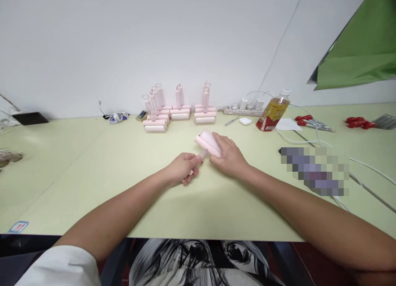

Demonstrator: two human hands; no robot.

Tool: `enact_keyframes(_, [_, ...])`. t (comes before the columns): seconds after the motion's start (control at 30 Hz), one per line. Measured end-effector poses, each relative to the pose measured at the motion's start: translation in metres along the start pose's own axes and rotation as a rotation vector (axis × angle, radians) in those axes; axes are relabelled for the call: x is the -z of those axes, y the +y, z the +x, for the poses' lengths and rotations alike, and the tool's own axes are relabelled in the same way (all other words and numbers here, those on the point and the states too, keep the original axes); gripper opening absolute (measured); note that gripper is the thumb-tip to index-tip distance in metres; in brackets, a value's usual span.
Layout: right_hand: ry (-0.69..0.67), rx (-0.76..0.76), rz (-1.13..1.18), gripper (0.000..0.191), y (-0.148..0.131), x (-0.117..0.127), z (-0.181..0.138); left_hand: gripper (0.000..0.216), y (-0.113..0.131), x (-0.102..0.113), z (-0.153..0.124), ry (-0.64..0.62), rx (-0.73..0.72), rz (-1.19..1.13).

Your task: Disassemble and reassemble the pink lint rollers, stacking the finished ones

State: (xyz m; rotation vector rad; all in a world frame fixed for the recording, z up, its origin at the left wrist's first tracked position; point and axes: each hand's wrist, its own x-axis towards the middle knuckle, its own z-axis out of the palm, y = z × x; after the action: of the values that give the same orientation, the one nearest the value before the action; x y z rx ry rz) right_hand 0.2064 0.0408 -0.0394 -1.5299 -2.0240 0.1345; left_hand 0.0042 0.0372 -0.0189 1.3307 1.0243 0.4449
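Both my hands hold one pink lint roller (pixel 206 143) just above the pale green table (pixel 93 174). My left hand (pixel 182 168) is closed around its handle. My right hand (pixel 228 156) is wrapped around the roller's pink head cover. Farther back, by the wall, several more pink lint rollers (pixel 179 108) stand upright in small stacked groups.
A bottle of yellow liquid (pixel 274 111) stands at the back right beside a white power strip (pixel 243 108) with cables. Red-handled scissors (pixel 312 121) and more red-handled tools (pixel 360 122) lie to the right. A green sheet (pixel 359 50) hangs at upper right. A dark tablet (pixel 30 118) lies far left.
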Motion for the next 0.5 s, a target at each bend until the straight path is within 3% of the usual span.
enact_keyframes(0.1, [-0.117, -0.086, 0.054, 0.068, 0.000, 0.001, 0.004, 0.037, 0.005, 0.003, 0.000, -0.037, 0.112, -0.033])
enact_keyframes(0.17, [-0.126, -0.121, 0.117, 0.058, 0.002, 0.003, 0.007, 0.044, 0.008, 0.009, 0.001, -0.081, 0.128, -0.083])
enact_keyframes(0.27, [-0.162, -0.249, 0.333, 0.046, 0.008, 0.009, 0.012, 0.057, 0.011, 0.018, 0.003, -0.088, -0.027, -0.068])
enact_keyframes(0.33, [-0.226, -0.376, 0.533, 0.043, 0.013, 0.013, 0.014, 0.054, 0.011, 0.023, 0.006, 0.073, -0.250, 0.148])
enact_keyframes(0.43, [-0.278, -0.479, 0.692, 0.030, 0.018, 0.016, 0.015, 0.055, 0.007, 0.023, 0.010, 0.350, -0.541, 0.692])
enact_keyframes(0.5, [-0.294, -0.465, 0.726, 0.021, 0.019, 0.015, 0.015, 0.065, 0.004, 0.020, 0.014, 0.372, -0.603, 0.971])
